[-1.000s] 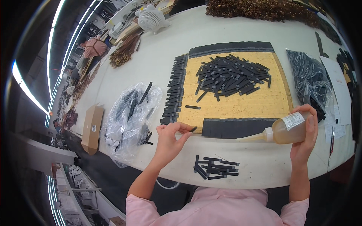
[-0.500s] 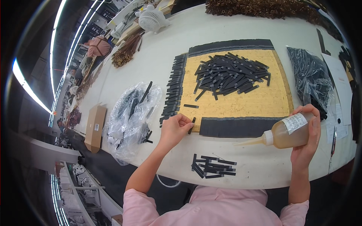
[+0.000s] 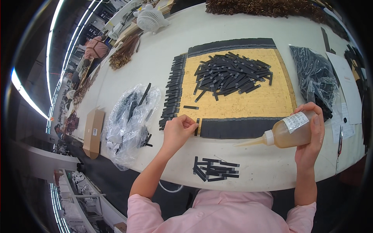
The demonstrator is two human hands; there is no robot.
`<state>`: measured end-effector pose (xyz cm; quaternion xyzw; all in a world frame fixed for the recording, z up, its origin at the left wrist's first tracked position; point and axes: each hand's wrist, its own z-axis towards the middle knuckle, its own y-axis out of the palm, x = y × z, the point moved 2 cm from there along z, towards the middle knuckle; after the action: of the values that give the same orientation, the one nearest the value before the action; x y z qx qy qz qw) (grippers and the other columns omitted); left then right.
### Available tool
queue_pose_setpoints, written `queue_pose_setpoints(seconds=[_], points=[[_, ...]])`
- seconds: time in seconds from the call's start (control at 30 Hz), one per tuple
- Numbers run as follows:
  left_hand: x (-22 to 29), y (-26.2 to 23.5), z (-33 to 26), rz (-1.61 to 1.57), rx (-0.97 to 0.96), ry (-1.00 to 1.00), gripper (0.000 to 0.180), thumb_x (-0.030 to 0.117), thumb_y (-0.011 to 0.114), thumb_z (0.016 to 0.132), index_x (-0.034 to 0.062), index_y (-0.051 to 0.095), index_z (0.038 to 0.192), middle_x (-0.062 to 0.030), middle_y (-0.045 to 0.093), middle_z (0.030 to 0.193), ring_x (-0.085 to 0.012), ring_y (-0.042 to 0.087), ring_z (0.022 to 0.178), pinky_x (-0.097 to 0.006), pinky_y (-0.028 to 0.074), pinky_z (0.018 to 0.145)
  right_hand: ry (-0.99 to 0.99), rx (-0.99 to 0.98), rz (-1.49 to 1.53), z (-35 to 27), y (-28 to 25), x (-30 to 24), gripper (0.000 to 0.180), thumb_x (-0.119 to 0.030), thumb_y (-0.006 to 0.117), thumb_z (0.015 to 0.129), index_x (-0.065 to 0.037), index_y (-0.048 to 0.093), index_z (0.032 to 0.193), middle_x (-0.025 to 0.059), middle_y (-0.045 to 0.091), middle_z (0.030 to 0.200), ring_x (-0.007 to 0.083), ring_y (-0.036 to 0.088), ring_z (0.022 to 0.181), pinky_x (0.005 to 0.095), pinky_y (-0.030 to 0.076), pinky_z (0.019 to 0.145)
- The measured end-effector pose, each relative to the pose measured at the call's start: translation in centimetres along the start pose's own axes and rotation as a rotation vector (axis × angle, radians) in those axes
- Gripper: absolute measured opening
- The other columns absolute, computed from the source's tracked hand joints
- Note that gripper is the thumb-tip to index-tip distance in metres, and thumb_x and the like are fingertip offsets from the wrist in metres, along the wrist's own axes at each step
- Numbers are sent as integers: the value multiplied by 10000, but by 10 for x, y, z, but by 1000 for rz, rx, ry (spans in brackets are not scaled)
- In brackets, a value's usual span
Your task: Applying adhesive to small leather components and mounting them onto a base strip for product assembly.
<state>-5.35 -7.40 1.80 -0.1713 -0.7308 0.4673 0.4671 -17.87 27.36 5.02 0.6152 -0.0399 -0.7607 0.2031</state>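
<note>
My left hand (image 3: 178,134) pinches a short black strip (image 3: 197,126) between thumb and fingertips at the near left corner of a yellow board (image 3: 241,106). That strip stands just left of a tight row of black strips (image 3: 237,129) along the board's near edge, with a narrow gap between. In my right hand (image 3: 311,141) is a squeeze bottle (image 3: 293,130) of amber liquid, held sideways. Its long nozzle points left, above the table in front of the row. A heap of loose black strips (image 3: 233,73) covers the board's middle, and one single strip (image 3: 190,107) lies near its left side.
More strips (image 3: 175,83) jut from the board's left edge. A small strip pile (image 3: 217,171) lies nearest me. Plastic bags (image 3: 130,120) flank the board, the right bag (image 3: 312,73) holding dark pieces. A cardboard box (image 3: 93,132), white fan (image 3: 150,19) and slim tool (image 3: 340,141) are farther out.
The whole view has shifted slightly. My left hand has brought the strip closer to the row's left end, and it now lines up with its neighbours. The bottle stays sideways in my right hand.
</note>
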Motion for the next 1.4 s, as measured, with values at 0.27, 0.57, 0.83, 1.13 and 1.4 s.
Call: queue_pose_setpoints(seconds=[0.27, 0.57, 0.83, 1.13, 1.4], points=[[4, 4, 0, -88, -23, 7, 166, 158, 787, 859, 0, 739, 878, -57, 742, 754, -95, 687, 660, -237, 528, 637, 14, 0, -17, -1, -2, 1, 307, -299, 478, 1030, -51, 559, 1192, 88, 626, 1088, 126, 590, 1049, 265, 454, 955], [-12, -10, -13, -230, 119, 62, 188, 169, 733, 914, -16, 717, 885, -73, 714, 719, -117, 668, 655, -252, 505, 629, 48, 16, -51, 1, -3, 3, 330, -337, 470, 1034, -70, 562, 1205, 87, 622, 1092, 130, 592, 1041, 266, 458, 954], [-24, -19, -99, -174, -69, 194, 168, 95, 751, 878, -4, 686, 997, -58, 679, 776, -135, 637, 695, -280, 508, 667, -125, 218, 75, 9, -22, -6, 413, -393, 366, 1069, -78, 528, 1281, 201, 570, 1350, 307, 565, 1275, 418, 469, 1087], [-22, 1, -111, -301, -304, 58, 170, 46, 768, 849, 5, 657, 970, -37, 655, 802, -120, 606, 693, -257, 492, 647, -164, -102, -144, -9, 3, 14, 365, -331, 425, 1051, -10, 526, 1194, 145, 584, 1093, 228, 604, 1046, 359, 460, 984], [13, -73, -91, -1139, -55, 241, 135, -50, 697, 875, -2, 608, 965, -62, 692, 868, -71, 643, 764, -188, 503, 658, -12, 50, -37, -11, 1, 25, 397, -378, 453, 1038, -23, 535, 1195, 124, 607, 1028, 199, 618, 999, 321, 491, 920]])
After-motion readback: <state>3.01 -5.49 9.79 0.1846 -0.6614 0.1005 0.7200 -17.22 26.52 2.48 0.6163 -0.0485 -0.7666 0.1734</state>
